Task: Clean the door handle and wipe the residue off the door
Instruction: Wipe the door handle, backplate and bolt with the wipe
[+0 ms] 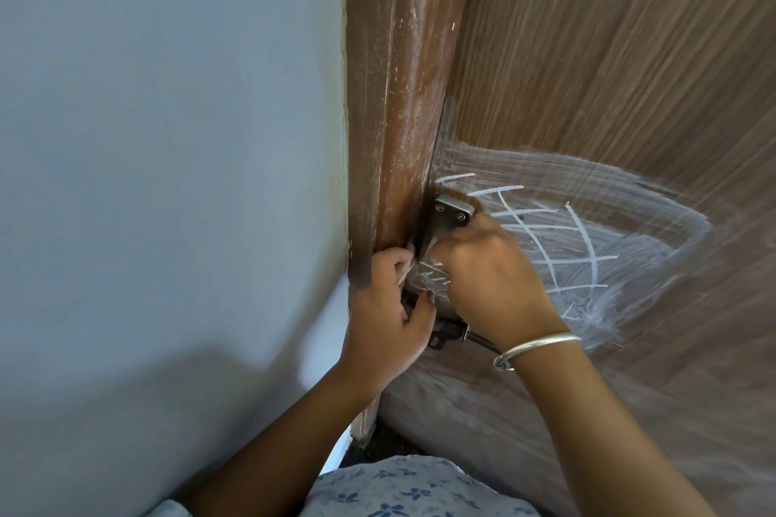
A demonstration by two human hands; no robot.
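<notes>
door handle (450,215) sits centre frame, at the left edge of the door (609,55), right against the brown door frame (394,97); only its steel top plate with two screws and a short streaked stretch of bar below are visible, rest is covered by hands. left hand (388,298) comes up from bottom centre, fingers curled in at the bar's left side next to the frame, thumb hooked under toward the right, looks like a narrow grip on the handle's lower part. right hand (489,277) is just right of it, knuckles to camera, fingers curled tight against the bar; slightly motion-blurred, can't tell what, if anything, is inside the fist. white residue (588,231) smeared over the door right of centre, with brighter crosshatch lines in it, reaching to the handle plate; white flecks on the frame too. black latch (447,335) just below the hands, partly hidden by them. silver bangle (539,344) on the right wrist. blue-grey wall (168,180) fills the left half, floral garment (403,487) at bottom centre
</notes>
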